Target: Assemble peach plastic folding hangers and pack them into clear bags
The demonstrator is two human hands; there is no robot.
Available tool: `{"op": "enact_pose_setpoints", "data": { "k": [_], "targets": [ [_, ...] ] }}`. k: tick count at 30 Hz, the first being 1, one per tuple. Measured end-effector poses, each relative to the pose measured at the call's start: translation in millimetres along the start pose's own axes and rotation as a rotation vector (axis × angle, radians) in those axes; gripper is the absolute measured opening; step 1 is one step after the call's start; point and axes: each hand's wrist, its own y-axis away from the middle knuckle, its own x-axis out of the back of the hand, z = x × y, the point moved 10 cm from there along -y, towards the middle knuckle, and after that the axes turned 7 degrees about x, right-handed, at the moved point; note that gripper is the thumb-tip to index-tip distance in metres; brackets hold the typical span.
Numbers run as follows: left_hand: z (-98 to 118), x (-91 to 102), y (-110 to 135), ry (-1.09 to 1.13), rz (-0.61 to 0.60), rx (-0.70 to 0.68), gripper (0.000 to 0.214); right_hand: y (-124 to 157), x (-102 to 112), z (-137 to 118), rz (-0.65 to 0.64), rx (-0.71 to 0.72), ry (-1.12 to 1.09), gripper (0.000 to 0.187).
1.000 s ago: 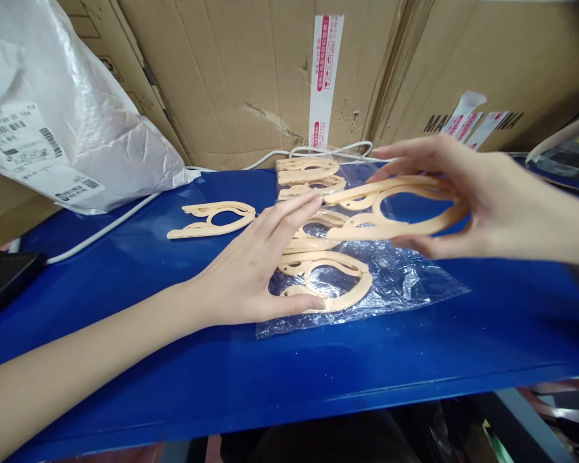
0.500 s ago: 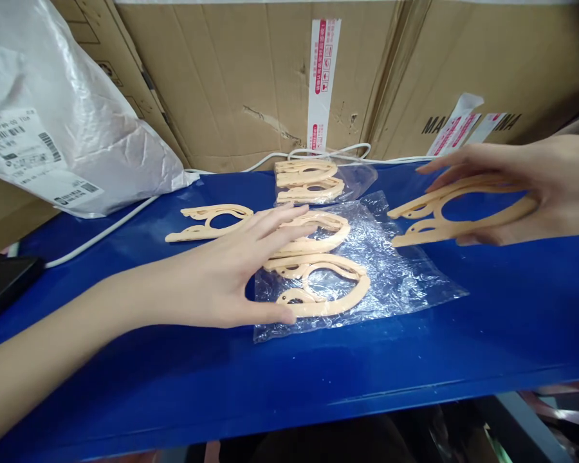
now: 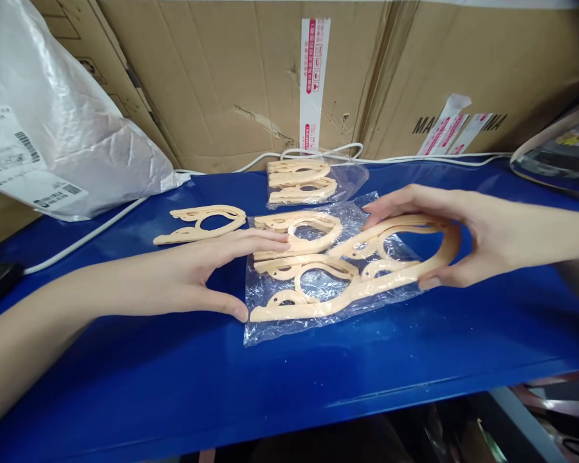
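A beige folding hanger (image 3: 444,247) is gripped at its rounded end by my right hand (image 3: 482,238), its two arms pointing left over a clear plastic bag (image 3: 270,331). Two more folded hangers lie on that bag, a rear one (image 3: 318,244) and a front one (image 3: 299,312). My left hand (image 3: 217,263) spreads thumb and fingers at their left ends. Its fingertips rest on or just over the rear hanger, and its thumb tip is by the front hanger's end. Behind that wrist lies a loose folded hanger (image 3: 222,228).
Hangers in a clear packet (image 3: 302,180) lie at the back of the blue table (image 3: 270,386). Cardboard boxes (image 3: 212,77) stand behind, with a white cable (image 3: 260,157) along them. A silvery mailing bag (image 3: 91,128) leans at left; a dark device (image 3: 0,283) sits below it.
My right hand has brought its hanger left and down over the plastic bag, close to the two hangers there. My left hand has drawn back slightly to the left.
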Motion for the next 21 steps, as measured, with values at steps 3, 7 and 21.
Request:
{"op": "enact_pose_setpoints", "data": {
  "k": [3,7,21],
  "targets": [
    [-4,-0.2,0,-0.012,0.017,0.009,0.069,-8,-13,-2,0.008,0.060,0.012,0.078],
    [-5,-0.1,-1,0.018,0.044,-0.026,0.075,-15,-25,4,-0.027,0.075,0.005,0.084],
    [-2,-1.4,0,0.023,0.037,-0.053,0.079,5,2,18,-0.142,0.044,0.182,0.074]
  ]
}}
